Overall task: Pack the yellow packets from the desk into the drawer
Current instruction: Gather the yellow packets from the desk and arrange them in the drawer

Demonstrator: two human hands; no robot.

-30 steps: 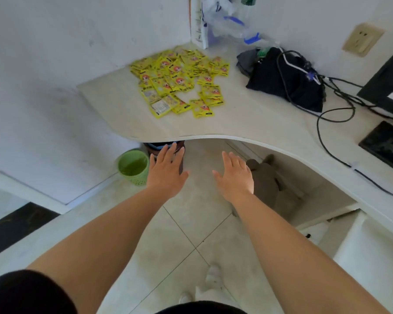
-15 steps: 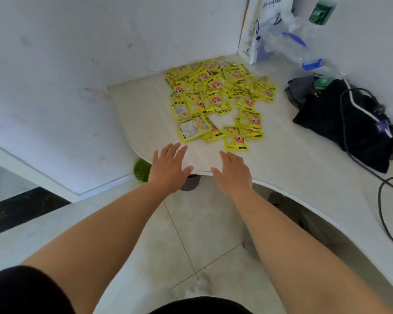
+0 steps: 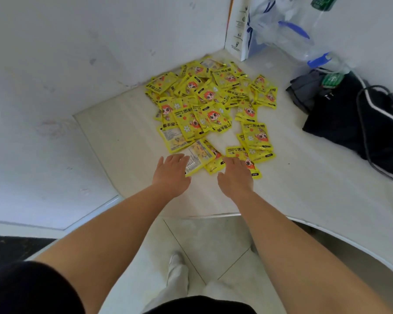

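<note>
Several yellow packets (image 3: 210, 103) with a red cartoon figure lie in a loose heap in the corner of the pale desk (image 3: 127, 141). My left hand (image 3: 171, 172) hovers flat, fingers straight, at the near edge of the heap, its fingertips over a face-down packet (image 3: 200, 156). My right hand (image 3: 235, 176) is flat beside it, fingertips over the nearest packet (image 3: 253, 167). Neither hand holds anything. No drawer is in view.
A black bag (image 3: 349, 123) with cables lies on the desk at the right. A white carton (image 3: 237, 30) and clear plastic bags (image 3: 288, 32) stand against the back wall. White walls close the corner. Tiled floor and my feet show below the desk's curved edge.
Both hands have moved forward from below the desk edge, over the desk, to the near side of the packet heap. The view has closed in on the desk corner.
</note>
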